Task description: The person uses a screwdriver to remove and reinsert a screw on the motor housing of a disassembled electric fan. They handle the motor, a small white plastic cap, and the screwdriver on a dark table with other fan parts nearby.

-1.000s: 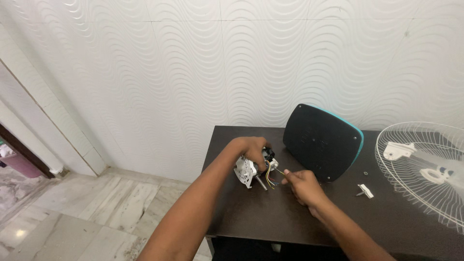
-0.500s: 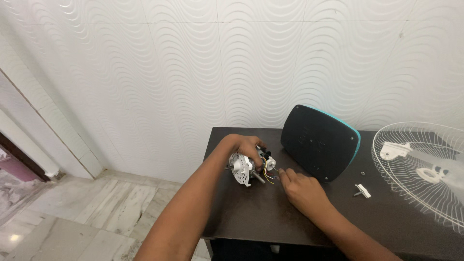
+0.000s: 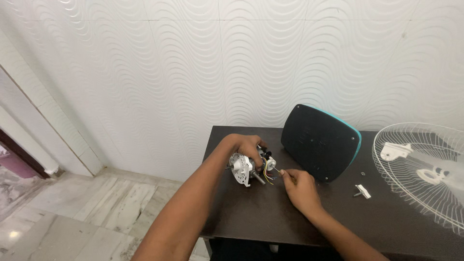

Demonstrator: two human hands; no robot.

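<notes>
My left hand (image 3: 247, 143) grips a small silver fan motor (image 3: 244, 166) with a shaft and coloured wires, held just above the dark brown table (image 3: 251, 217). My right hand (image 3: 300, 188) rests on the table to the right of the motor. Its fingertips pinch the thin wires (image 3: 273, 173) that trail from the motor.
A dark fan base with a teal edge (image 3: 321, 142) leans against the wavy white wall behind my right hand. A white wire fan guard (image 3: 425, 169) lies at the table's right. A small white part (image 3: 361, 191) lies between them. The tiled floor (image 3: 72, 217) lies to the left.
The view has shifted slightly. Both hands stay on the motor and its wires, and my right hand has edged a little closer to the motor.
</notes>
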